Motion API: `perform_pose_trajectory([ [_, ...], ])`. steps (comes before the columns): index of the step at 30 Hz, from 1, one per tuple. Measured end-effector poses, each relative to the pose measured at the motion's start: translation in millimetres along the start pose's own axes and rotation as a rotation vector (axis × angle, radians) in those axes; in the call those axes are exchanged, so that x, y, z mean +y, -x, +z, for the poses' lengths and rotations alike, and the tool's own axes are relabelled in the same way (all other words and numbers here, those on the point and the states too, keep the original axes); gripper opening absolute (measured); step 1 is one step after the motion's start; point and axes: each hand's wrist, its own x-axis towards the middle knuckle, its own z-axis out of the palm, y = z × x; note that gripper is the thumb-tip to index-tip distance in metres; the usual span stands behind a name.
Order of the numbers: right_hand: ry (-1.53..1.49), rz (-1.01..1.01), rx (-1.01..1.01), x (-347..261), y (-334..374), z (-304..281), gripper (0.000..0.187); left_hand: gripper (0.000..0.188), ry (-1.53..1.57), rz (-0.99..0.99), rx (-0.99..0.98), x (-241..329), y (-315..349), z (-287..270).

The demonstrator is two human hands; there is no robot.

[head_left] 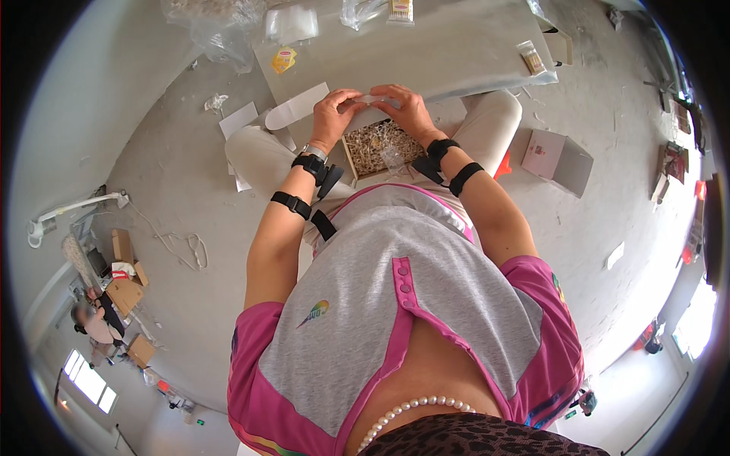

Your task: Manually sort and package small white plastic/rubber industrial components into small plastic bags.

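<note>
Left hand and right hand each pinch the pale piece, at 12 o'clock; loose sticks at 6 o'clock from it. Step: apparently fingertip handling, detail unclear; next move likely calls for steady two-handed pinch.

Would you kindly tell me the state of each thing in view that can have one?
Left hand: closed in a pinch.
Right hand: closed in a pinch.
Translucent piece: held between both hands.
Box below the hands: open, filled with stick-like pieces.
Stick packet: filled, lying on the table.
Large clear bag: crumpled.
Floor cable: loosely looped.
White carton: upright; open or shut unclear.
</note>
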Motion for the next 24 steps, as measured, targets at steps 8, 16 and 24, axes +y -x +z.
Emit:
perform_pose_trajectory([
  [8, 0.024, -0.081, 0.040, 1.4, -1.7, 1.2, 0.015, 0.018, -0.077, 0.099, 0.045, 0.7, -0.3, 2.3],
  [16, 0.036, -0.109, 0.037, -1.1, -1.6, 3.6, 0.013, 0.016, -0.013, 0.059, 0.056, 1.9, 0.9, 2.6],
  [24, 0.045, -0.104, 0.056, -4.6, -1.1, 4.7, 0.011, 0.014, 0.081, -0.062, 0.040, -2.1, 6.5, -1.5],
])
